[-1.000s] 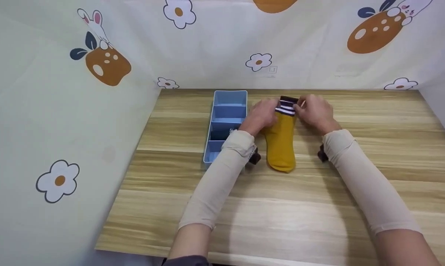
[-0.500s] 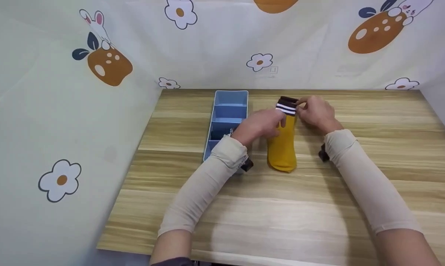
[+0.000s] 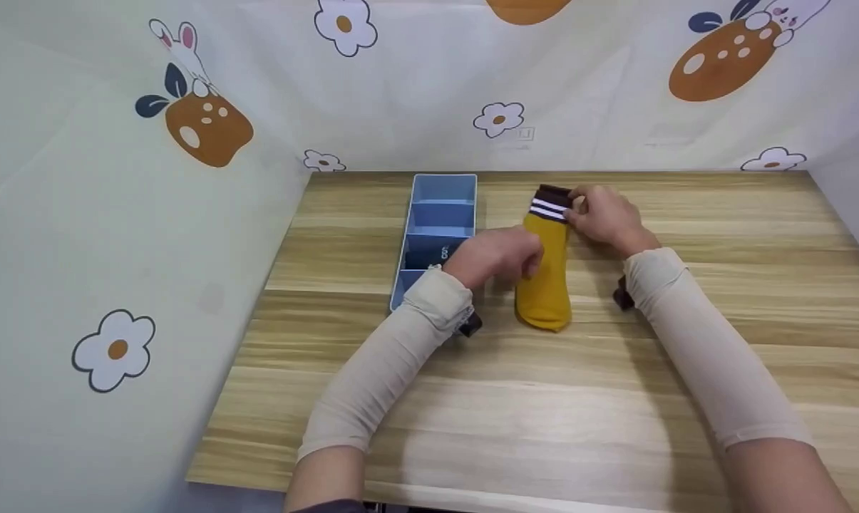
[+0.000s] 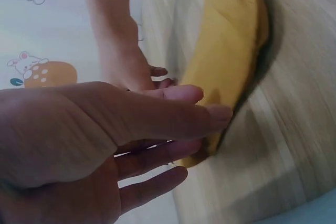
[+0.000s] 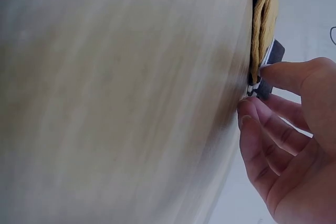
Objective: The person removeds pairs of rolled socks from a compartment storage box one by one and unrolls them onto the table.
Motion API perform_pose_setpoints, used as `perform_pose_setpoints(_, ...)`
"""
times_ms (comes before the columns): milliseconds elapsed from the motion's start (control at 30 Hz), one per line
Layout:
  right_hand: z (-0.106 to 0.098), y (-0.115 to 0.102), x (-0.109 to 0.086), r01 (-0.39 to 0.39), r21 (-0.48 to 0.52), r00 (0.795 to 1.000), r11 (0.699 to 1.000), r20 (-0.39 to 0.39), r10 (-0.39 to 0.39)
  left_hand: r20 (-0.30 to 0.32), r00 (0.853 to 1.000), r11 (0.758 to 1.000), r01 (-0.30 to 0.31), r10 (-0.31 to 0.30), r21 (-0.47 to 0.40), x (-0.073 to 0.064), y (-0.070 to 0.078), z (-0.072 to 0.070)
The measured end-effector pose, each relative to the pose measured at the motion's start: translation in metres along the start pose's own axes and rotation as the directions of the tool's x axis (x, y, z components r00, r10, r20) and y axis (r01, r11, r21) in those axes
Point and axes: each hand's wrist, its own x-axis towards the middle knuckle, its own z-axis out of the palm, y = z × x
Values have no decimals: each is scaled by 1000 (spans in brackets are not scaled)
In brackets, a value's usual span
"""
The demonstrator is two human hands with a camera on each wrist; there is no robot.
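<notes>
A mustard-yellow sock (image 3: 547, 285) lies lengthwise on the table, its dark cuff with white stripes toward the back wall. Layered edges show along its side in the right wrist view. At the cuff's right edge, my right hand (image 3: 604, 217) pinches the fabric between thumb and fingers; its thumb (image 5: 286, 74) lies against the cuff. My left hand (image 3: 500, 255) hovers over the left side of the sock's middle with nothing in it. In the left wrist view its thumb and fingers extend loosely near the yellow fabric (image 4: 226, 40).
Left of the sock stands a light blue organizer box (image 3: 443, 189) with several compartments in a row. One compartment holds a dark rolled item (image 3: 425, 257) with white lettering. The wooden table (image 3: 543, 413) meets a patterned wall covering (image 3: 415, 100) at the back and left.
My left hand has let go of the cuff's left side and moved down along the sock toward me. The right hand stays at the cuff's right edge.
</notes>
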Motion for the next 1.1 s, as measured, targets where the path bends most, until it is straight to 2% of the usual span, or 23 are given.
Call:
perform_pose_setpoints(200, 2, -2, 2, 13, 15, 1000, 1000, -14, -13, -6, 999, 999, -32, 33, 35, 2, -4, 8)
perform_pose_setpoints(533, 3, -3, 3, 30, 11, 999, 999, -45, -29, -56, 993, 994, -97, 99, 46, 3, -9, 11)
perform_pose_setpoints(867, 2, -1, 4, 7, 150, 997, 989, -76, 5, -38, 991, 992, -130, 130, 7, -3, -11, 6)
perform_pose_setpoints(1100, 3, 0, 6, 44, 193, 990, 980, -141, -17, -81, 983, 986, -167, 165, -23, -5, -12, 2)
